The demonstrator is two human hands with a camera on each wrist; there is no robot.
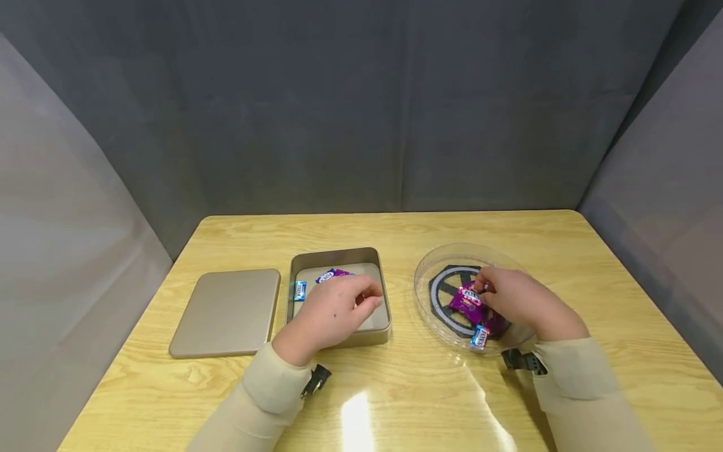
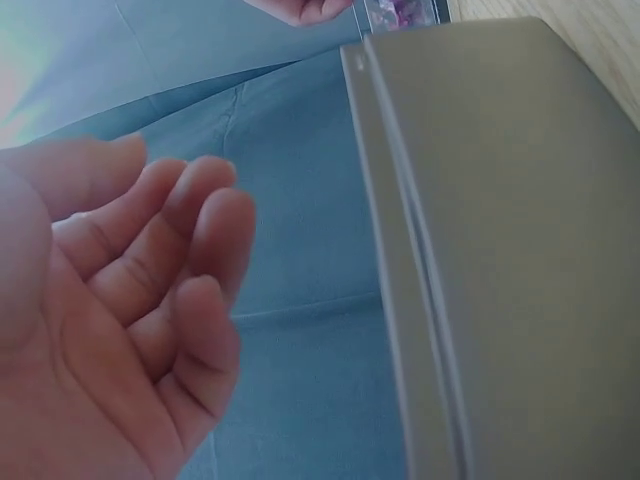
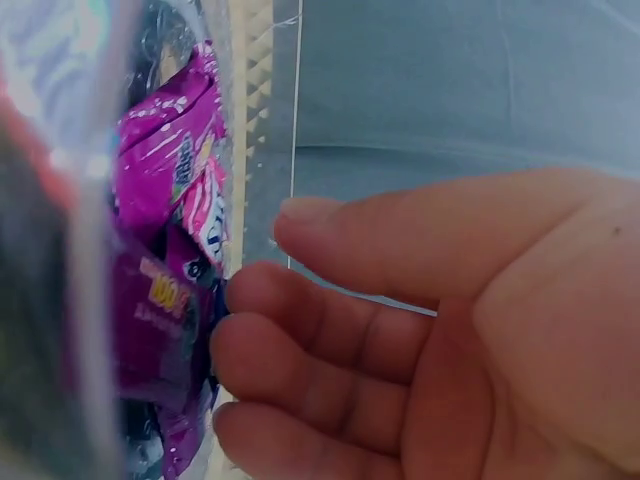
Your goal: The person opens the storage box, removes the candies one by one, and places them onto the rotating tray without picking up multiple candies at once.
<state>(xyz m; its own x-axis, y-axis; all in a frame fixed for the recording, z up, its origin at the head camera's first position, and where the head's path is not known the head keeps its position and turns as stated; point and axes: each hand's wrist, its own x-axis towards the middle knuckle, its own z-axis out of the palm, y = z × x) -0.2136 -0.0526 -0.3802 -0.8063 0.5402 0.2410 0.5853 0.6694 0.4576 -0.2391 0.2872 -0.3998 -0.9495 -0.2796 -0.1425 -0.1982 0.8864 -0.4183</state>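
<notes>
My left hand (image 1: 333, 307) hovers over an open square metal tin (image 1: 339, 342). Its fingers are loosely bent and hold nothing in the left wrist view. Inside the tin lie a small blue candy (image 1: 300, 290), a dark blue-and-white candy (image 1: 325, 275) and a purple-wrapped one (image 1: 342, 272), partly behind the hand. My right hand (image 1: 519, 300) reaches into a clear round plastic tray (image 1: 425, 267), its fingertips by a pink-and-white candy (image 1: 471, 295) and purple packets (image 3: 160, 190). Between thumb and fingers nothing shows in the right wrist view. A blue-and-red candy (image 1: 480, 337) lies near the tray's front rim.
Left of the tin, a flat square metal lid (image 1: 226, 314) lies on the wood-grain table (image 1: 407, 402). A black-and-grey ring pattern (image 1: 440, 307) shows at the tray. Dark cloth (image 1: 350, 113) hangs behind the table, with lighter cloth on both sides.
</notes>
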